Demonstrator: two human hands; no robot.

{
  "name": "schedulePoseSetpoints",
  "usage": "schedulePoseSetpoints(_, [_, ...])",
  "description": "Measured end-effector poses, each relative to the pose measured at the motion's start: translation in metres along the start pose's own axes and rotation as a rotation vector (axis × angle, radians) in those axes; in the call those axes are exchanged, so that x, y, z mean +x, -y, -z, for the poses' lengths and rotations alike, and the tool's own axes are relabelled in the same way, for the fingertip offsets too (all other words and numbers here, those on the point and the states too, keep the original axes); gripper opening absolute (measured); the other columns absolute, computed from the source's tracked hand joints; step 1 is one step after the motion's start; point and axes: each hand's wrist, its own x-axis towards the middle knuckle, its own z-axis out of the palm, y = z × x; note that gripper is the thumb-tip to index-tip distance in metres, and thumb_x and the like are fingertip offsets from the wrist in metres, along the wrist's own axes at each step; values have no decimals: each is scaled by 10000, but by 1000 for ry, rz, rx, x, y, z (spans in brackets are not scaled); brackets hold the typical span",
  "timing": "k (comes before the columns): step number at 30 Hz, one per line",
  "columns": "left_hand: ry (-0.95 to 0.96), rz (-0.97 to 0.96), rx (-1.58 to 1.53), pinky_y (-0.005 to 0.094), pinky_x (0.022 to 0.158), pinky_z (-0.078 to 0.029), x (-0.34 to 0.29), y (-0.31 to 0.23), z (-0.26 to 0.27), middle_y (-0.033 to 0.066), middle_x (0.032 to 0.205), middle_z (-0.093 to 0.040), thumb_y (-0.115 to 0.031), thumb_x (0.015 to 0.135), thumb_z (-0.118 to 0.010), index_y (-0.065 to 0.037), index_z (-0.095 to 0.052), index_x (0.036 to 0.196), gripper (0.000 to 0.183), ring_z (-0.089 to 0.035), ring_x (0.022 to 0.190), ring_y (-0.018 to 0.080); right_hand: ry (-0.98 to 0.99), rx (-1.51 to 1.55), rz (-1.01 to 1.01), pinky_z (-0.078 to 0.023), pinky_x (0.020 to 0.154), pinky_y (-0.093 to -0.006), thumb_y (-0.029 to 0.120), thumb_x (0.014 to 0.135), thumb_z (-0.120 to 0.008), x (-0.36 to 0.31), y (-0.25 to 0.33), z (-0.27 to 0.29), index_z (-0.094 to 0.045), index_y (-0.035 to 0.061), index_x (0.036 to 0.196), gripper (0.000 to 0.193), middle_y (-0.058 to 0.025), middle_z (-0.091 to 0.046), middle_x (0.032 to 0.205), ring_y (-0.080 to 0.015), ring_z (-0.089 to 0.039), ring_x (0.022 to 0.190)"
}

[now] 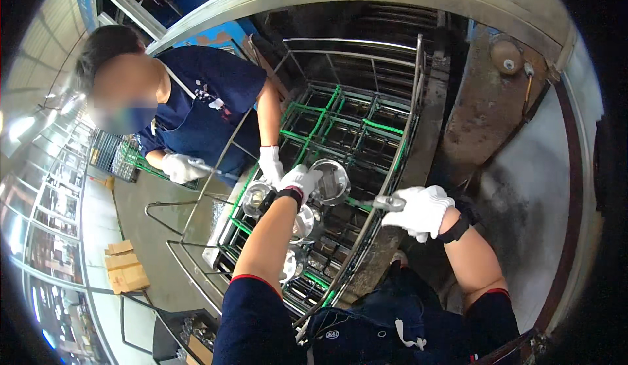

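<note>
Both my hands wear white gloves. My left hand [303, 182] reaches over the wire rack and is closed at the left rim of a round, hollow silver metal part [331, 183]. My right hand [420, 213], to the right of the rack, is wrapped round a grey metal piece with a rounded end [390, 203]; the rest of it is hidden in the glove. More round metal parts lie nearer me on the rack, one [305, 224] below my left wrist and another [292, 263] partly behind my forearm. A further one [257, 198] sits to the left.
A co-worker [203, 103] stands at the left, one gloved hand [270, 163] beside mine. The rack [366, 57] has raised metal rails and green-coated bars. A rusty ledge [490, 97] is at the right. Cardboard boxes [126, 270] lie on the floor at the left.
</note>
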Motion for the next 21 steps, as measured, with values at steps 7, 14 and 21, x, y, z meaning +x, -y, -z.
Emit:
schedulePoseSetpoints(7, [159, 58, 549, 411, 946, -511, -44, -46, 66, 175, 1170, -716, -617, 881, -547, -100, -735, 1146, 610, -678, 1101, 333, 159, 2, -51, -542, 723, -501, 468, 884, -660, 20, 5, -7, -688, 137, 1059, 376, -166, -717, 868, -365, -704, 844])
schedulePoseSetpoints(14, [-33, -243, 758, 456, 781, -563, -132, -35, 158, 199, 936, -746, -574, 854, -593, -106, -762, 1024, 526, -731, 892, 370, 146, 1, -28, -565, 731, -456, 435, 847, -706, 31, -8, -16, -681, 109, 997, 360, -142, -717, 829, -334, -713, 808])
schedulePoseSetpoints(21, [-256, -3, 586, 439, 965, -521, -296, 25, 156, 187, 1182, -705, -552, 812, -722, -79, -661, 1270, 661, -659, 1132, 360, 121, 145, 41, -458, 424, -382, 303, 906, -702, 33, -13, -14, -627, 102, 940, 218, -41, -577, 649, -199, -581, 494])
